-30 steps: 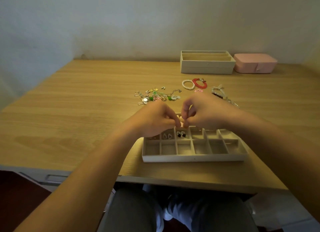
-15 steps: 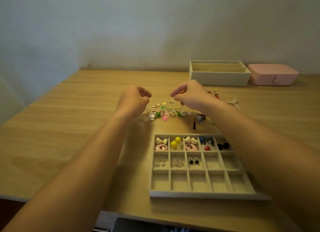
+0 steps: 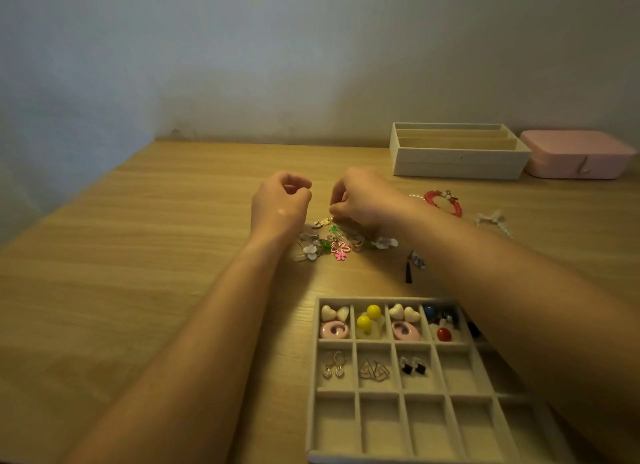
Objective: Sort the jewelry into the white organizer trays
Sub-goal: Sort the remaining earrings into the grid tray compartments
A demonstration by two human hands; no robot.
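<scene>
Right hand (image 3: 362, 200) pinches earring pile (image 3: 341, 248); forearm (image 3: 502, 290) overlaps tray (image 3: 391, 389).

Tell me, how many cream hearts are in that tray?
4 hearts: two in the top row's first compartment, two in its third. The right arm covers the tray's right side.

The table (image 3: 131, 276) lies open on the left. A tray (image 3: 377, 391) fills the near right, a box (image 3: 457, 165) the far right.
</scene>
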